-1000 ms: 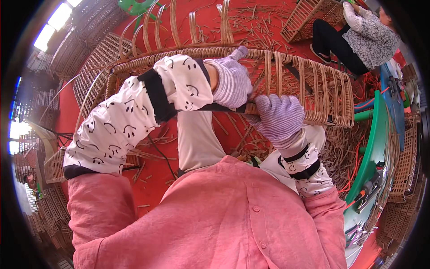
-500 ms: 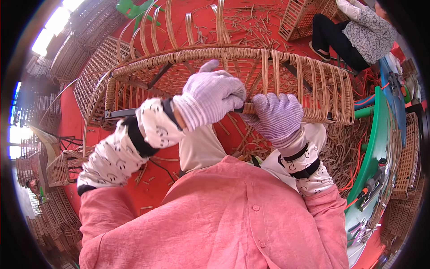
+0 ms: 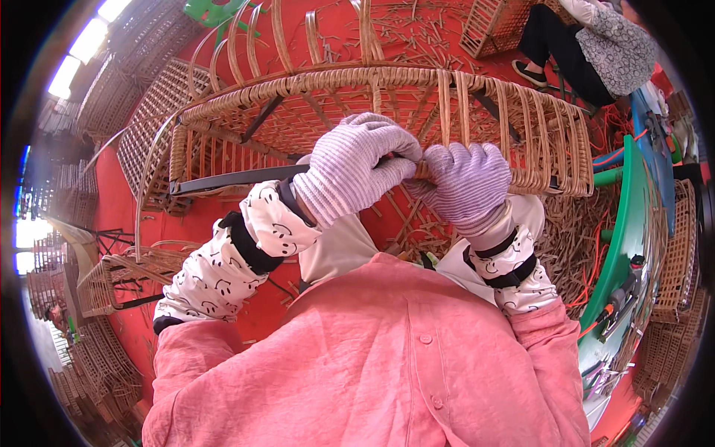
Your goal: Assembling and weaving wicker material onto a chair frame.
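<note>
A large woven rattan basket frame lies across in front of me, its far rim bound with rattan. Its near rail is bare and dark on the left and rattan-wrapped on the right. My right hand, in a striped lilac glove, is closed round this rail. Two rattan strips run from the far rim down to its fingers. My left hand, gloved alike, reaches over the rail beside it. Its fingers are curled in a pinch close to the right hand; what lies between them is hidden.
Tall bent rattan ribs stand up beyond the basket frame. At the right is a green table with a power tool on it. Cut strips litter the red floor. A seated person is at the far right.
My left hand has moved slightly right and down, closer to the right hand, and its raised finger has folded in. More bare rail shows at the left. My right hand keeps its hold.
</note>
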### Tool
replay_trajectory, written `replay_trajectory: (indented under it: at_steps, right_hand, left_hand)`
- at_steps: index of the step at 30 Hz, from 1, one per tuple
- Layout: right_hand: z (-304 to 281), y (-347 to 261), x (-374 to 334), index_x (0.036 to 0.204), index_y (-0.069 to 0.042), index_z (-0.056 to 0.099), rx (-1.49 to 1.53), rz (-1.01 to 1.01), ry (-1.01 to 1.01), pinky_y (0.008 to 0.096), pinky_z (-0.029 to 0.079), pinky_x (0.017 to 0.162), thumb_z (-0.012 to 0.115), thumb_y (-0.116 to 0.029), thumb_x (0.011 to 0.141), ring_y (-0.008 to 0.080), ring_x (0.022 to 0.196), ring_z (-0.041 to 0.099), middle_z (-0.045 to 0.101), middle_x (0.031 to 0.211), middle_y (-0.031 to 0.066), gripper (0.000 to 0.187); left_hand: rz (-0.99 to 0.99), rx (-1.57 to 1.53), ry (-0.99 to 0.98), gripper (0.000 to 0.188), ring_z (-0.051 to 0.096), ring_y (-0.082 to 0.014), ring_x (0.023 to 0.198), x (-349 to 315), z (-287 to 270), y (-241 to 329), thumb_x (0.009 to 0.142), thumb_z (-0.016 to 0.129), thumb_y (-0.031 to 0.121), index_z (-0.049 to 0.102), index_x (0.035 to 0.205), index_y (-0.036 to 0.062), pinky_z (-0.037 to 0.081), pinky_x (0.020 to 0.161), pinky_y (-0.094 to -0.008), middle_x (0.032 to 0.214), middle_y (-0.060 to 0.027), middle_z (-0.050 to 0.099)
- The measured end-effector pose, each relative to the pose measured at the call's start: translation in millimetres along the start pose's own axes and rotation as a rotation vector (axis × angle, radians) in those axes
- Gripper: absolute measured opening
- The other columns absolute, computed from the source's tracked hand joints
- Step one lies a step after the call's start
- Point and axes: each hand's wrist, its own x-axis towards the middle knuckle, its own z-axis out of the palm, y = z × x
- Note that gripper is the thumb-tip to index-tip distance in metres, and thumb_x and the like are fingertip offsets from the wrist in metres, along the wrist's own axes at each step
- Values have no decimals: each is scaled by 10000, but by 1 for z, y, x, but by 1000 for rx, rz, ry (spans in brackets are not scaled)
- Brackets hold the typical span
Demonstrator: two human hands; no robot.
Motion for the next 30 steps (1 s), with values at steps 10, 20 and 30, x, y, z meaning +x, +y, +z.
replay_trajectory:
  at_steps: [10, 20, 30]
  right_hand:
    - [-3, -5, 1, 729, -148, 491, -14, -9, 15, 350, 377, 541, 662, -504, 680, 187, 543, 519, 482, 615, 23, 398]
    - [-18, 1, -5, 827, -147, 529, 68, 62, 188, 412, 403, 716, 616, -365, 699, 214, 718, 520, 496, 755, 38, 267]
    - [-126, 174, -207, 1063, -63, 588, -480, 1137, 237, 411, 448, 861, 686, -316, 699, 313, 991, 564, 606, 1046, 147, 455]
  left_hand:
    - [354, 280, 134, 155, 600, -235, 893, -16, -1, -4, 732, 677, 100, 613, 872, 82, 383, 969, -455, 883, -51, 627]
    - [434, 393, 119, 216, 581, -276, 923, -12, 8, -1, 680, 668, 64, 621, 891, 69, 450, 902, -448, 928, -92, 608]
    - [409, 455, 181, 218, 597, -301, 886, -25, 21, 2, 704, 682, -11, 544, 859, 56, 457, 875, -476, 919, -102, 603]
